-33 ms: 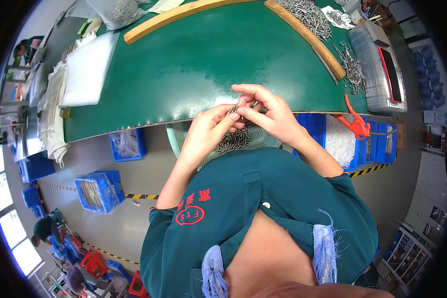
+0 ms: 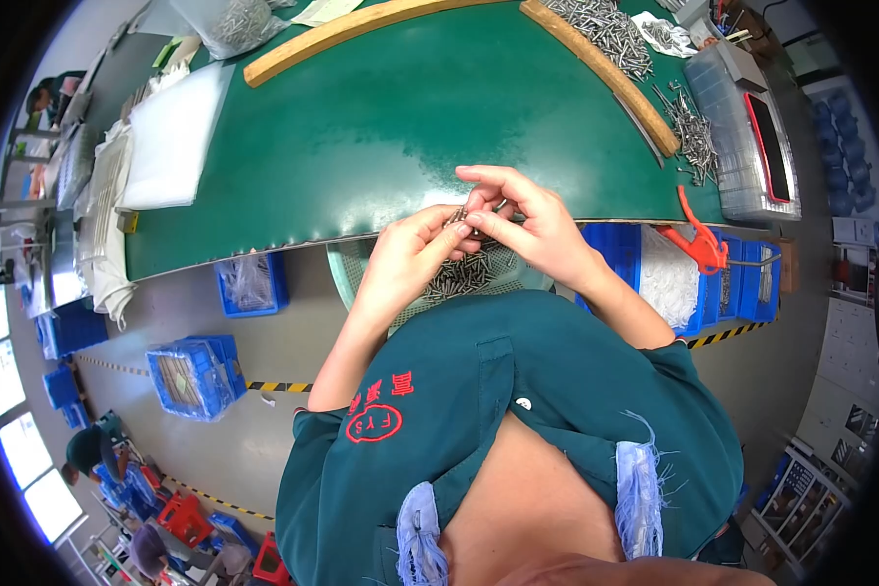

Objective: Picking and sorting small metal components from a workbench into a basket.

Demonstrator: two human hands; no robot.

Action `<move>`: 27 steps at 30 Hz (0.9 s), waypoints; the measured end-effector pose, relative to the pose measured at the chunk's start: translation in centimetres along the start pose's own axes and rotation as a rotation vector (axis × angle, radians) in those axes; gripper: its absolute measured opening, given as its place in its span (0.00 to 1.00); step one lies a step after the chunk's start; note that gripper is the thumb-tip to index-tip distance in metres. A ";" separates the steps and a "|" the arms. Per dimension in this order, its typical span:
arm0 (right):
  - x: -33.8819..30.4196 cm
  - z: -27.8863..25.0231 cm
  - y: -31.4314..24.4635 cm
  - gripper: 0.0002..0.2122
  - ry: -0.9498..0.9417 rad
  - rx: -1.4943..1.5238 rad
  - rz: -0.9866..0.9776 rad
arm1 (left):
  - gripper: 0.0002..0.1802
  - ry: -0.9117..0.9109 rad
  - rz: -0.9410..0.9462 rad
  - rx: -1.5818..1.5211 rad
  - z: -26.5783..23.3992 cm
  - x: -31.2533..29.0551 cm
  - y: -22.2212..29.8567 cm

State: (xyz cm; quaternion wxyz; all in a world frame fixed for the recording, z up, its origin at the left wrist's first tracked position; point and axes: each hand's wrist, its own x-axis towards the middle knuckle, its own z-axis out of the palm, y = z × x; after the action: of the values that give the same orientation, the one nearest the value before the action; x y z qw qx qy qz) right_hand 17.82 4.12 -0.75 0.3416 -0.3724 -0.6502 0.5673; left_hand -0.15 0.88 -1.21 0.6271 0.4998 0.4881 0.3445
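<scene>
My left hand is closed round several small metal screw-like parts, which show between its thumb and fingers. Against it, my right hand pinches with thumb and finger at the same small parts; its index finger stretches out above. Both hands meet just past the near edge of the green table. Below them a pale green basket sits at my lap, with a heap of similar metal parts in it. My hands hide part of that heap, and the exact shape of the parts is too small to tell.
Wooden strips edge the table's far side, with a metal parts pile behind. At right are loose longer parts, a clear plastic case and an orange-handled tool. White sheets lie left; blue bins stand below.
</scene>
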 end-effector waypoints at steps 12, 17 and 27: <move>0.0 0.2 0.8 0.17 0.053 -0.244 -0.244 | 0.14 0.031 0.003 0.120 0.1 0.1 0.2; -0.1 0.3 0.8 0.17 0.059 -0.053 -0.121 | 0.13 -0.039 -0.080 0.015 -0.1 0.3 0.6; 0.4 0.2 1.1 0.14 0.067 0.319 0.097 | 0.13 -0.064 -0.073 -0.042 -0.3 0.4 0.3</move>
State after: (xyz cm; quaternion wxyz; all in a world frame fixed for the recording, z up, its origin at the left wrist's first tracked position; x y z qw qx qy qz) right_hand 17.57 4.42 -1.86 0.3901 -0.3631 -0.5215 0.6664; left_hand -0.26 1.46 -1.00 0.6651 0.4791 0.4782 0.3154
